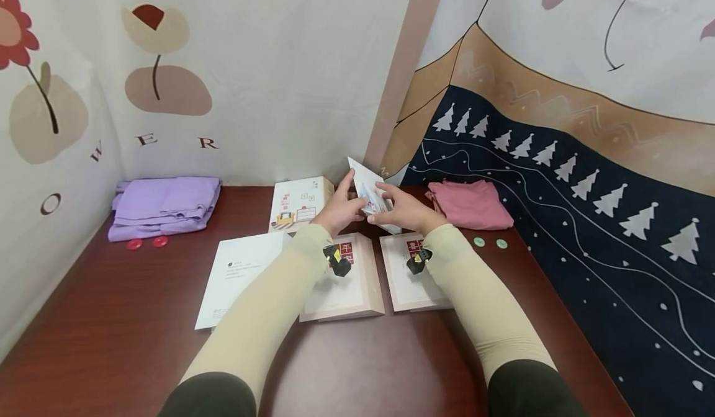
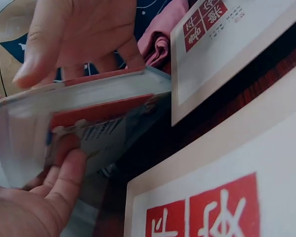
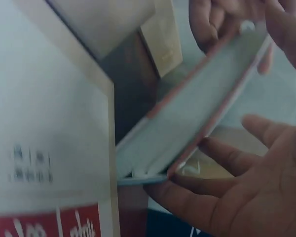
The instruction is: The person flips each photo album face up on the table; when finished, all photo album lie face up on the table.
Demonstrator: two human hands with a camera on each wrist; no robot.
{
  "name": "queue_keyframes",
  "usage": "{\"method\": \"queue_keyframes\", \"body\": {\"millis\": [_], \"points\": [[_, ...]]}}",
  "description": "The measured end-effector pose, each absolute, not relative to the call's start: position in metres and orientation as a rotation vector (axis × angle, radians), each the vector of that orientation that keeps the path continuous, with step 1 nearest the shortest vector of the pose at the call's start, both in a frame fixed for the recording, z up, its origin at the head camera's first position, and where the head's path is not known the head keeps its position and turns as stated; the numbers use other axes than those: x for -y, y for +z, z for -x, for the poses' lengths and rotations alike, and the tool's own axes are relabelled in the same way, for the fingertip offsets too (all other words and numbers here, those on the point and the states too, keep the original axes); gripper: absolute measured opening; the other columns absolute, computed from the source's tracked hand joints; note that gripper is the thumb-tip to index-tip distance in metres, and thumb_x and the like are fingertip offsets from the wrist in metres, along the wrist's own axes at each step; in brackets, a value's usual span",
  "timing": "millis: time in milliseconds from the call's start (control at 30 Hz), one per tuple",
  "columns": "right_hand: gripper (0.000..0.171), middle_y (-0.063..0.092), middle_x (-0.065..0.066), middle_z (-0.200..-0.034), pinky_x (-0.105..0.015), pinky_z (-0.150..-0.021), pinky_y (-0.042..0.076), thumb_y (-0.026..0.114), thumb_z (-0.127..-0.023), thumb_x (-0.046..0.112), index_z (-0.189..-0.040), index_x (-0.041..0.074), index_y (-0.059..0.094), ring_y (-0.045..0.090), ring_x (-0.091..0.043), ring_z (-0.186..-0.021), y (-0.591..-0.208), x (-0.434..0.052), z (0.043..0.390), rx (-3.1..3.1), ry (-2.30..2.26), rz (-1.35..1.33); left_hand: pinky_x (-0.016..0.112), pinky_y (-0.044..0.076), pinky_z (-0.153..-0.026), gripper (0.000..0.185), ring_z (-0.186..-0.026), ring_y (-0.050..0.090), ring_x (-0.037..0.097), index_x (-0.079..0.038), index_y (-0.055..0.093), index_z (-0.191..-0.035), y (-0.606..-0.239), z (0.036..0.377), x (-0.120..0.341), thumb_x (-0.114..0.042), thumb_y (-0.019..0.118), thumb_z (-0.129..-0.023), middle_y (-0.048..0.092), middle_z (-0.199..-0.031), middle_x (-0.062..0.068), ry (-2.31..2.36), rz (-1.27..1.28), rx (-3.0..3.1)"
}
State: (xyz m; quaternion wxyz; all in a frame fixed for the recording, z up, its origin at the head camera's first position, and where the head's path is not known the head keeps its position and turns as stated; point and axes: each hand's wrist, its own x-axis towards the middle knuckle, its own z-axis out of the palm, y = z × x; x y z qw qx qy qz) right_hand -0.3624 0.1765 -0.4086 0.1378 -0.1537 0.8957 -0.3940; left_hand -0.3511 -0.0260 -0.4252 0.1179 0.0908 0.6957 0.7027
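Observation:
Upright above the back of the table is a thick book point(image 1: 364, 178), its cover white with a small coloured picture. My left hand point(image 1: 339, 211) holds its left side, thumb on the cover. On the right side, my right hand point(image 1: 410, 211) grips it between thumb and fingers. The left wrist view shows a pale page edge point(image 2: 113, 89) between red-edged covers, with the right thumb over one end. In the right wrist view the right fingers point(image 3: 227, 185) lie spread along the cover edge, and the left hand point(image 3: 222, 19) is at the far end.
Near my forearms lie a white panel point(image 1: 246, 265) and two boxes with red character squares, one left point(image 1: 335, 299), one right point(image 1: 413, 290). Behind stands a white illustrated box point(image 1: 296, 200). Purple cloth point(image 1: 167, 203), pink cloth point(image 1: 475, 205), red discs point(image 1: 160, 241) and green discs point(image 1: 479, 241) flank them.

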Motion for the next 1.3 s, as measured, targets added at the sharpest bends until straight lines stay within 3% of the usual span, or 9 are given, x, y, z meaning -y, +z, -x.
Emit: {"method": "queue_keyframes", "body": {"millis": [233,400,600,733,867,967,1067,1167,1300], "points": [[0.104,0.054,-0.022,-0.153,-0.053,-0.111,0.051,0.084,-0.09,0.028,-0.17,0.02,0.018,0.059,-0.036,-0.13,-0.412,-0.159,0.357,-2.746,-1.254,0.49,0.043,0.056,-0.095,0.066,-0.092,0.064,0.018,-0.027,0.007,-0.172,-0.424,0.348,0.025,-0.024,0.04,-0.115,0.044,-0.159,0.022,2.147,-0.331,-1.989],[0.094,0.059,-0.022,-0.144,-0.055,-0.1,0.057,0.075,-0.092,0.015,-0.169,0.019,0.02,0.065,-0.037,-0.12,-0.405,-0.148,0.348,-2.85,-1.369,0.453,0.057,0.045,-0.114,0.064,-0.129,0.061,0.032,-0.019,0.018,-0.171,-0.431,0.353,0.026,-0.012,0.042,-0.112,0.049,-0.159,0.022,1.966,-0.38,-2.119],[0.092,0.054,-0.025,-0.15,-0.052,-0.095,0.057,0.068,-0.086,0.006,-0.166,0.022,0.027,0.06,-0.037,-0.119,-0.396,-0.143,0.342,-2.934,-1.423,0.223,0.047,0.041,-0.121,0.068,-0.148,0.048,0.036,-0.007,0.021,-0.169,-0.442,0.36,0.028,-0.004,0.045,-0.105,0.05,-0.157,0.025,1.641,-0.39,-2.312],[0.087,0.053,-0.024,-0.148,-0.039,-0.075,0.06,0.066,-0.084,-0.001,-0.163,0.019,0.036,0.061,-0.034,-0.106,-0.397,-0.152,0.347,-2.841,-1.505,0.074,0.032,0.052,-0.102,0.071,-0.134,0.057,0.03,-0.007,0.022,-0.168,-0.445,0.361,0.03,-0.006,0.049,-0.102,0.057,-0.149,0.026,1.604,-0.322,-2.347],[0.09,0.044,-0.025,-0.154,-0.03,-0.059,0.059,0.06,-0.082,-0.011,-0.163,0.018,0.038,0.061,-0.034,-0.097,-0.402,-0.169,0.356,-2.745,-1.524,0.048,0.027,0.046,-0.079,0.075,-0.114,0.059,0.027,-0.012,0.022,-0.169,-0.445,0.36,0.033,-0.006,0.051,-0.1,0.059,-0.141,0.024,1.599,-0.277,-2.338],[0.094,0.04,-0.026,-0.157,-0.026,-0.057,0.056,0.061,-0.08,-0.014,-0.164,0.018,0.036,0.059,-0.032,-0.094,-0.407,-0.18,0.363,-2.789,-1.409,0.067,0.035,0.046,-0.101,0.076,-0.126,0.053,0.03,-0.014,0.023,-0.169,-0.445,0.358,0.034,-0.006,0.052,-0.1,0.049,-0.155,0.022,1.585,-0.239,-2.36],[0.095,0.041,-0.026,-0.158,-0.025,-0.054,0.049,0.062,-0.078,-0.015,-0.165,0.016,0.036,0.055,-0.03,-0.085,-0.412,-0.19,0.369,-2.806,-1.347,0.06,0.043,0.029,-0.126,0.073,-0.145,0.04,0.031,-0.015,0.023,-0.169,-0.446,0.357,0.034,-0.008,0.053,-0.103,0.033,-0.169,0.018,1.576,-0.202,-2.373],[0.093,0.041,-0.024,-0.16,-0.025,-0.054,0.044,0.06,-0.079,-0.016,-0.164,0.012,0.035,0.053,-0.03,-0.086,-0.415,-0.198,0.374,-2.77,-1.358,0.035,0.049,0.02,-0.131,0.072,-0.155,0.031,0.034,-0.015,0.023,-0.169,-0.446,0.356,0.033,-0.011,0.054,-0.105,0.026,-0.172,0.017,1.571,-0.176,-2.374],[0.088,0.043,-0.023,-0.161,-0.03,-0.072,0.047,0.061,-0.081,-0.013,-0.163,0.008,0.036,0.052,-0.033,-0.112,-0.42,-0.204,0.379,-2.753,-1.274,-0.022,0.051,0.019,-0.131,0.073,-0.158,0.026,0.035,-0.015,0.022,-0.169,-0.445,0.354,0.032,-0.013,0.056,-0.104,0.024,-0.173,0.018,1.568,-0.14,-2.378]]}}
